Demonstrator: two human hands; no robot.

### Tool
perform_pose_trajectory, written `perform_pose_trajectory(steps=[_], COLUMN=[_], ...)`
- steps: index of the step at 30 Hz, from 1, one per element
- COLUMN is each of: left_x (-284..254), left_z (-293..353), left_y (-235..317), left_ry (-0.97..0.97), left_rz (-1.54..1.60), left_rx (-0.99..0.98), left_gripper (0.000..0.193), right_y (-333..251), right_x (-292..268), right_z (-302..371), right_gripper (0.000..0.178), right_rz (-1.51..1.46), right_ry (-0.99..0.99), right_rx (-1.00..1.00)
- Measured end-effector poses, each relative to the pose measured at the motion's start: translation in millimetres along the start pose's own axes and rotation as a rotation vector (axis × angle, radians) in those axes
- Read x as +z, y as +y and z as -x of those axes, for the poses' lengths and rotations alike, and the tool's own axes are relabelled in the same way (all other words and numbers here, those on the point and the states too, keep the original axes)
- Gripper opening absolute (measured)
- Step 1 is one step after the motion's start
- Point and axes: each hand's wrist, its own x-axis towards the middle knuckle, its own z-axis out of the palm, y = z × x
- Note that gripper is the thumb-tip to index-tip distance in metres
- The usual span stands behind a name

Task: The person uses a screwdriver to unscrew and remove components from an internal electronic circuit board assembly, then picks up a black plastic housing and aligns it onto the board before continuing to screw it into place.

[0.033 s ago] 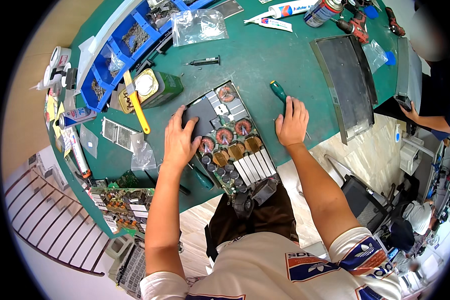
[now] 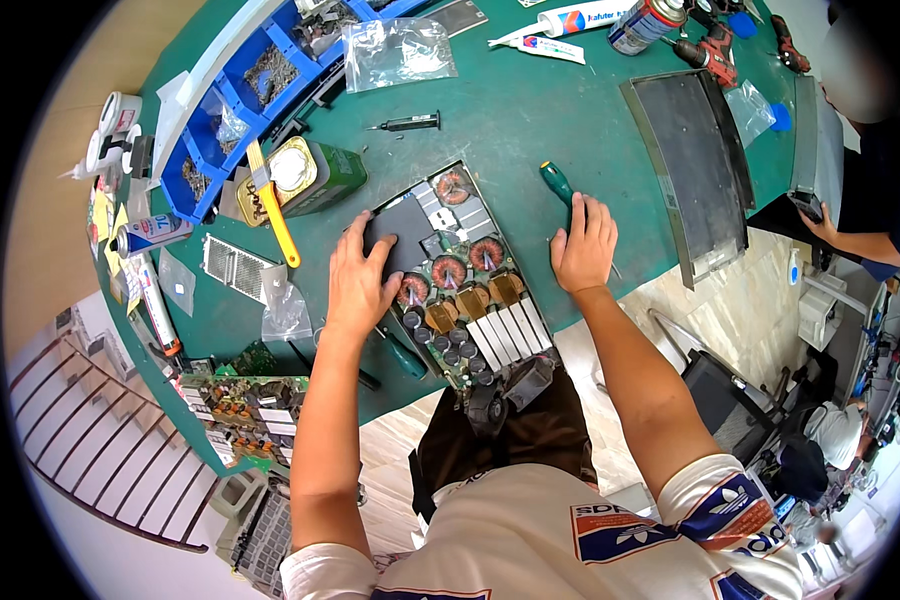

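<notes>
Near the front edge of the smooth, matt green tabletop [image 2: 570, 125], the circuit unit [image 2: 465, 284] shows smooth silvery metal bars [image 2: 497, 335], coils [image 2: 449, 272] of coppery wire and a matt dark grey plate [image 2: 402, 228], beside a screwdriver [image 2: 557, 182] with a glossy green plastic handle. Toward the right edge is a dull, dark metal cover [image 2: 688, 170]; by the far edge, a crinkled, glossy clear plastic bag [image 2: 400, 58]. Toward the left edge are smooth blue plastic bins [image 2: 232, 103], a glossy green metal tin [image 2: 337, 178] and a perforated metal sheet [image 2: 235, 265].
</notes>
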Motion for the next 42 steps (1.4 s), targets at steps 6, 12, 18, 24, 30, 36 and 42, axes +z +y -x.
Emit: perform_pose_trajectory(steps=[6, 12, 18, 24, 30, 36, 42], left_x=[5, 2, -3, -4, 2, 43, 60], left_z=[6, 5, -2, -1, 16, 20, 20], left_y=[-1, -5, -8, -12, 0, 16, 14], left_ry=[0.073, 0.049, 0.003, 0.017, 0.135, 0.431, 0.443], left_rz=[0.013, 0.016, 0.036, 0.029, 0.032, 0.194, 0.353], left_rx=[0.015, 0.008, 0.010, 0.025, -0.078, -0.468, -0.598], left_gripper=[0.057, 0.065, 0.067, 0.068, 0.062, 0.054, 0.053], right_y=[-1, 0, 0, 0, -4, -1, -1], right_x=[0, 1, 1, 3, 3, 5, 8], right_z=[0, 1, 1, -1, 0, 1, 2], right_gripper=[0.065, 0.065, 0.066, 0.067, 0.069, 0.069, 0.069], right_rz=[0.013, 0.023, 0.020, 0.034, 0.055, 0.072, 0.114], right_ry=[-0.012, -0.009, -0.025, -0.030, -0.061, -0.058, -0.085], right_rx=[0.003, -0.002, 0.000, -0.001, 0.020, -0.027, -0.041])
